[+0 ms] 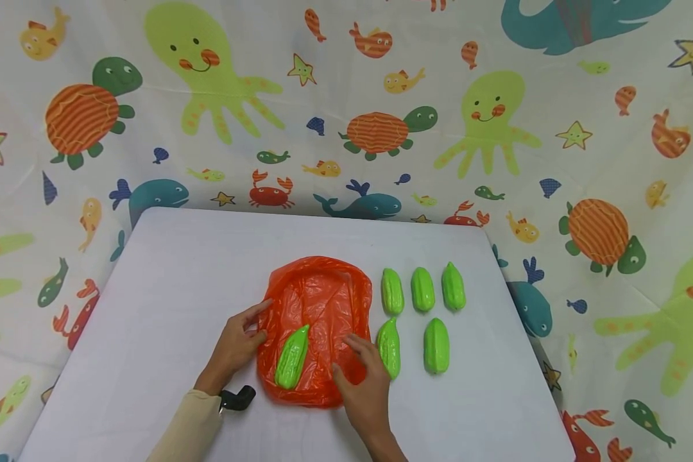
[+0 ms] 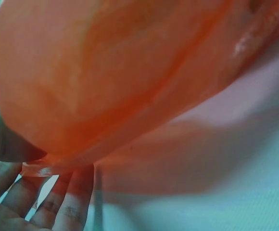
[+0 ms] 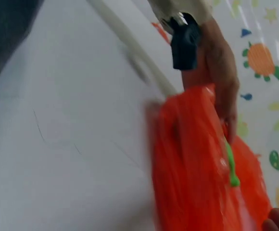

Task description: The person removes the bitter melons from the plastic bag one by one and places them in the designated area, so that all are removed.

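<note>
A thin red plastic bag [image 1: 323, 301] stands on the white table with its mouth spread open upward. Inside it, toward the near left, lies a glossy green ridged gourd [image 1: 292, 359]; its narrow tip [image 3: 233, 179] shows past the bag in the right wrist view. My left hand [image 1: 233, 346] pinches the bag's left rim, thumb [image 2: 14, 144] on one side of the film and fingers on the other. Over the bag's near right part hovers my right hand [image 1: 365, 391], fingers loosely bent and nothing in them.
Right of the bag lie several more green gourds [image 1: 436, 346] in two rows, the closest one [image 1: 389, 348] beside my right hand. A white table [image 1: 167, 289] carries everything. Behind it hangs a cloth [image 1: 335, 83] printed with sea animals. A dark device [image 1: 238, 398] sits at my left wrist.
</note>
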A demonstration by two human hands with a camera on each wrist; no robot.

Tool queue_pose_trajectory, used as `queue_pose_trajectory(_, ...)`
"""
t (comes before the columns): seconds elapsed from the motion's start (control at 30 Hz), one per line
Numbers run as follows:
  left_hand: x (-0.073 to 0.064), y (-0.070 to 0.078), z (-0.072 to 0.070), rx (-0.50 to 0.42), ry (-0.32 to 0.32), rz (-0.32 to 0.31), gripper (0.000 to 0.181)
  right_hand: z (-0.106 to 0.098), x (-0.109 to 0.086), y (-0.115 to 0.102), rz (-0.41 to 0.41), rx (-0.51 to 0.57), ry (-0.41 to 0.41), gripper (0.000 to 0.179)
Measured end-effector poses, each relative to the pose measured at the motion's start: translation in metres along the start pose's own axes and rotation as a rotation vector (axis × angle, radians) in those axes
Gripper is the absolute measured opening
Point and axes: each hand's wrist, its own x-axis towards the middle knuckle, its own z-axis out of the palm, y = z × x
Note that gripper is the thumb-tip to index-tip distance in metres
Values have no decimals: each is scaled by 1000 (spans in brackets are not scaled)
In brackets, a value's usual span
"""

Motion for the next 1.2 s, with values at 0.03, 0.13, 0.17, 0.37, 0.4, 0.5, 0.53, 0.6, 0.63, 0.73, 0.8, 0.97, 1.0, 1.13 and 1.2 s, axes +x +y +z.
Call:
queue_pose_trajectory(0.03,0,0,0,2,3,2,65,5,-2,-1,-5,-5,-35,56)
queue_pose_trajectory(0.13,0,-1,0,9,5,12,65,19,-7,-3,-36,-23,-144,57)
queue_pose_trajectory(0.17,1,-1,0,12,8,16,64,23,-8,-3,-45,-26,-181,58)
queue_pose_trajectory(0.37,1,-2,0,36,17,39,63,47,-10,-9,-37,-80,-346,59)
queue_pose_trajectory(0.4,1,-2,0,38,17,40,63,49,-9,-11,-28,-96,-359,59)
queue_pose_trajectory(0.5,1,-2,0,29,15,38,63,54,-5,-14,-2,-109,-370,59)
queue_pose_trajectory(0.53,1,-2,0,29,16,40,63,55,-3,-14,12,-113,-368,60)
queue_pose_trajectory(0.6,1,-2,0,31,18,44,63,56,0,-14,39,-117,-363,60)
queue_pose_trajectory(0.63,1,-2,0,32,19,47,63,56,2,-14,53,-118,-361,61)
queue_pose_trajectory(0.73,1,-3,0,44,21,56,64,56,3,-11,82,-135,-358,65)
queue_pose_trajectory(0.8,2,-3,0,44,22,60,64,55,4,-8,91,-135,-361,67)
queue_pose_trajectory(0.97,2,-2,-1,48,22,46,64,50,4,-6,111,-76,-354,69)
queue_pose_trajectory(1.0,2,-1,-1,46,22,37,64,48,5,-6,112,-62,-350,70)
queue_pose_trajectory(1.13,2,-1,0,42,21,21,64,37,9,-6,110,-20,-318,71)
queue_pose_trajectory(1.2,3,-1,0,44,22,17,64,30,12,-6,96,-6,-291,70)
